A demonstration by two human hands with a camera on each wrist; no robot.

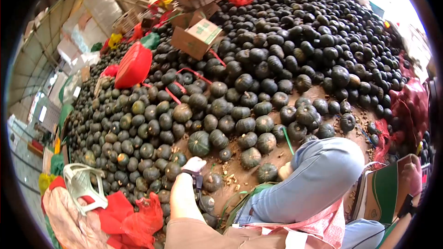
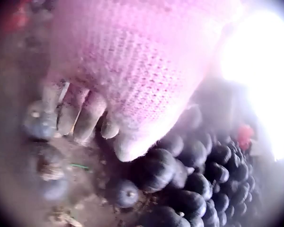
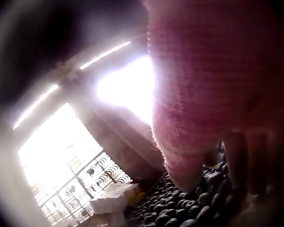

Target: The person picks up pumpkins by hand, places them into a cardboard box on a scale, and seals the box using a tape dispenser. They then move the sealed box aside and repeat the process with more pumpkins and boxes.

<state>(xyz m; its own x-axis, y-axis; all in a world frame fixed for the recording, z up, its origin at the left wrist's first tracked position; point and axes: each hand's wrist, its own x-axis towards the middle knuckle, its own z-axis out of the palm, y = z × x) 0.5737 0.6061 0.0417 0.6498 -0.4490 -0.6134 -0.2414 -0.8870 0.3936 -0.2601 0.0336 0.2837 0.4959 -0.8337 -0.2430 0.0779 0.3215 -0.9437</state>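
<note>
My left hand (image 1: 194, 164), in a pale knitted glove, reaches down among dark green pumpkins just below a large striped pumpkin (image 1: 199, 143). A smaller pumpkin (image 1: 212, 181) sits beside the wrist. Up close in the left wrist view, the gloved left hand (image 2: 132, 71) has its fingers hanging loosely, with no pumpkin seen in them. At the far right, my gloved right hand (image 1: 412, 177) is by the upper edge of a green-and-brown cardboard box (image 1: 385, 189). The right wrist view shows the right hand (image 3: 203, 104) with fingers pointing down and nothing visible in them.
A huge pumpkin heap (image 1: 314, 37) rises ahead. A red plastic chair (image 1: 134, 66) and an open carton (image 1: 197, 37) rest on it. At lower left are a pale plastic stool (image 1: 85, 186) and red cloth (image 1: 122, 216). Red net sacks (image 1: 410, 108) stand right. My bent knee (image 1: 332, 157) juts forward.
</note>
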